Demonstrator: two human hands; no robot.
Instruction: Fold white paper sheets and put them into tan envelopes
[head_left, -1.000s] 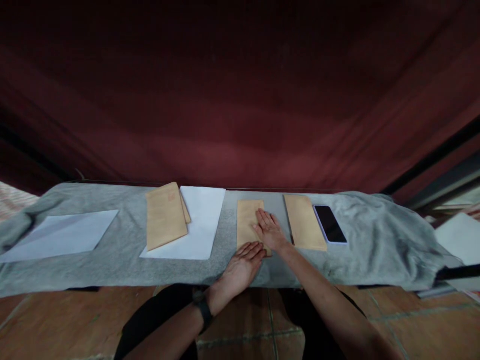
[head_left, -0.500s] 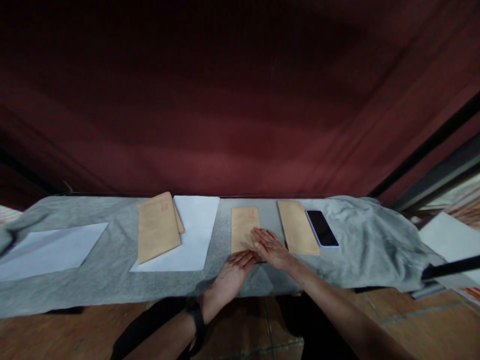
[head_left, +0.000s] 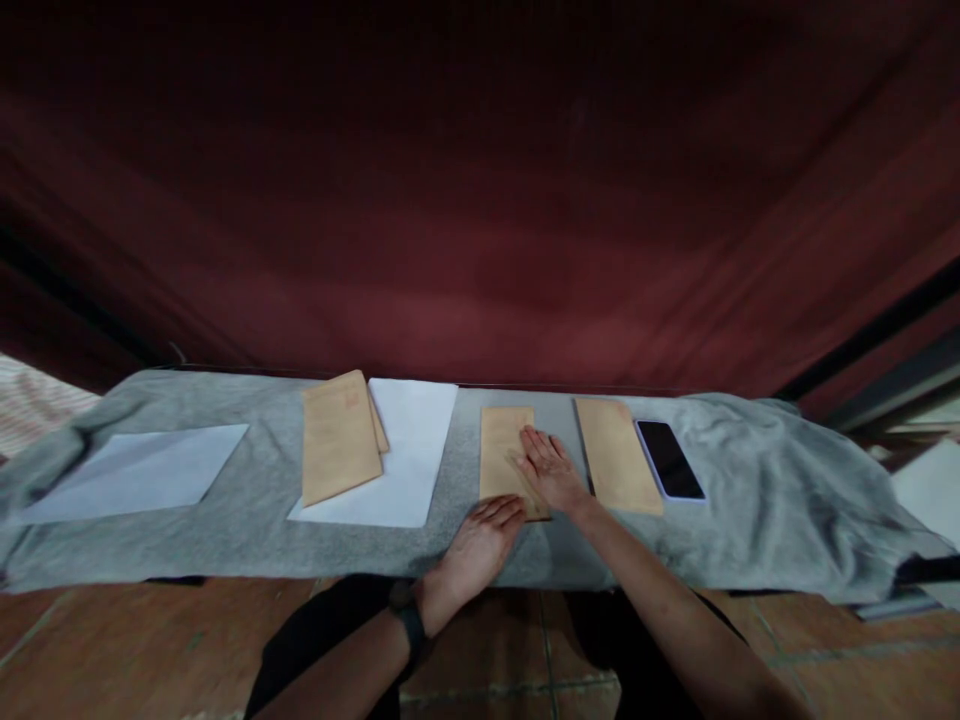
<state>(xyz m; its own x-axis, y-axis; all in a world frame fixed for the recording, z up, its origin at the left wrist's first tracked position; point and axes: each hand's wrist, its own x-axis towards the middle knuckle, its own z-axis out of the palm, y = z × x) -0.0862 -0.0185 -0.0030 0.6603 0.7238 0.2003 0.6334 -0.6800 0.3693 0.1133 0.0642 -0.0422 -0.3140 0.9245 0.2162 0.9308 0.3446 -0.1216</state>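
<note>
Both left hand and right hand lie flat, slightly apart, on a brown envelope, likely light and easily creased; its far edge suits pinching.

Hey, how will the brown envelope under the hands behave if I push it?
The brown envelope looks thin and papery, so it's probably light and rather floppy. Lying flat, it's unlikely to roll or tip. The soft-looking gray cloth beneath might drag or bunch.

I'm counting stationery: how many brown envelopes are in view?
4: an upper envelope overlapping a lower envelope at left, a middle envelope under the hands, and a right envelope beside the smartphone. More could be hidden underneath.
</note>
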